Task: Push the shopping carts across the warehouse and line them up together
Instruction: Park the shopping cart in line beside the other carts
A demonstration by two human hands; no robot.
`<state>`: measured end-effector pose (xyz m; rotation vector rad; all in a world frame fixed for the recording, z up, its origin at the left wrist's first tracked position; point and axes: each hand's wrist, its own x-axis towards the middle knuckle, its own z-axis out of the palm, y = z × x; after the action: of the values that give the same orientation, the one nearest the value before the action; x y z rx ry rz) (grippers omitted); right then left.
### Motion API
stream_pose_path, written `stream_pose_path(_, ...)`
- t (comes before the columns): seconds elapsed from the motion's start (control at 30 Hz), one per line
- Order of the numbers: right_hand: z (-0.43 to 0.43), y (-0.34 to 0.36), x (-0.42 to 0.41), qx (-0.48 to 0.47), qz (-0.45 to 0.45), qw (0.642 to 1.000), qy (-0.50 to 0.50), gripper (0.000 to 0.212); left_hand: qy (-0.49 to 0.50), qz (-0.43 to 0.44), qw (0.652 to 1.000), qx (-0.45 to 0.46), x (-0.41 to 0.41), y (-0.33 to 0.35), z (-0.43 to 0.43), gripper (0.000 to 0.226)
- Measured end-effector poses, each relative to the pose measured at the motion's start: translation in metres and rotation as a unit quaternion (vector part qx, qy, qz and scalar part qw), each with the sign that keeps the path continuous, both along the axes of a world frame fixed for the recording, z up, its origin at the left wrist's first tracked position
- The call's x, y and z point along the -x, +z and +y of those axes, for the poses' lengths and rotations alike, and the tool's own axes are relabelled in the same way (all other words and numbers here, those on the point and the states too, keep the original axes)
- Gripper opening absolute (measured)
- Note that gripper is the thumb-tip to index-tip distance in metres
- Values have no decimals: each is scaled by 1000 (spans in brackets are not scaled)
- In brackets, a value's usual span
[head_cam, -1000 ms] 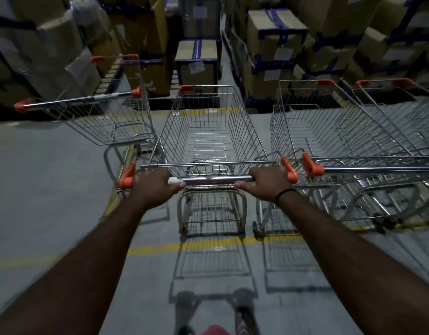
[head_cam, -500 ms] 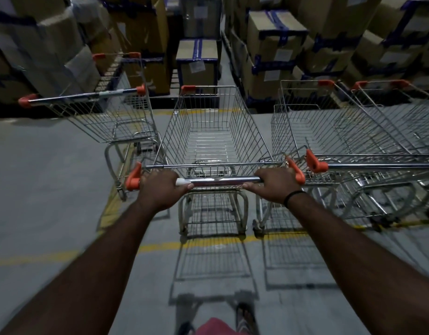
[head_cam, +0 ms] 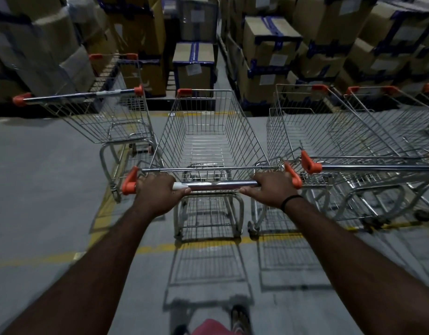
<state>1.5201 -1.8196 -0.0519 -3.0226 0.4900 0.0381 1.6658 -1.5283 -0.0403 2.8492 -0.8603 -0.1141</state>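
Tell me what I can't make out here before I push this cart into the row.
Head view only.
Front wheels of the pushed cart: hidden under its own basket.
The carts on the right: cut off by the right edge, count unknown.
The box labels: too small and dim to read.
Gap between the pushed cart and the left cart: wires overlap, contact unclear.

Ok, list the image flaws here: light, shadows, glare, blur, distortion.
Head view: dim overall; hard cart shadows on the floor; glare on the handle between the left hand and right hand; boxes at upper left motion-smeared; wide-angle bending toward the edges.
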Motion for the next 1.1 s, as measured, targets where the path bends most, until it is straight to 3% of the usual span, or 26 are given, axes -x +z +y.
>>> stream_pose_path(0.4,-2,1,-2,-18,13,1000,-6,72,-9,-2,1000,-1,0,2,0,47)
stream_pose_path(0.7,-3,8,-5,-37,30,999,-15,65,-11,4,1000,-3,-11,-8,-2,53)
stream_pose_path(1.1,1,8,-11,-4,56,997,-53,71,9,-18,999,-51,-9,0,-11,61)
